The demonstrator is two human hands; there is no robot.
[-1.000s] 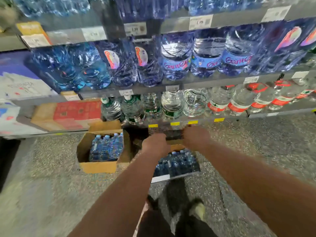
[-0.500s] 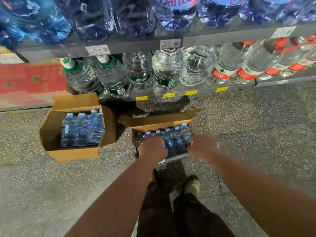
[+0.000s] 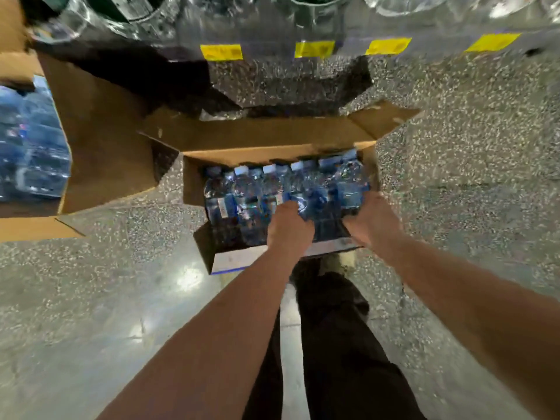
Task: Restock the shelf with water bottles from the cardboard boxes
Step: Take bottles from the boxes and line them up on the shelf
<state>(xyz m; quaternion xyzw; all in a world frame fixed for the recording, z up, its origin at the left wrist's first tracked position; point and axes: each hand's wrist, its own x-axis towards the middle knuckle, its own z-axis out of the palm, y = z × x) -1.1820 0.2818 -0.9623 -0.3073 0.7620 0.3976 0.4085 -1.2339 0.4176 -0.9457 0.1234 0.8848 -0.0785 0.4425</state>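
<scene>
An open cardboard box [image 3: 266, 137] sits on the floor in front of me, with a row of small blue water bottles [image 3: 242, 192] lying inside, white caps pointing away. My left hand [image 3: 289, 227] reaches into the box and its fingers curl round a bottle near the middle. My right hand [image 3: 371, 221] grips the bottle [image 3: 351, 183] at the right end of the row. The bottom shelf [image 3: 272, 31] with large clear bottles runs along the top of the view.
A second open cardboard box [image 3: 100, 137] with blue bottles [image 3: 30, 147] stands on the floor at the left. Yellow tags [image 3: 221, 52] mark the shelf edge. My dark-trousered legs and shoes [image 3: 336, 263] are just behind the near box. Speckled floor lies all round.
I have bent down and closer to the box; the shelves have slid up out of view. Both hands have gone from the box's near edge into the bottles.
</scene>
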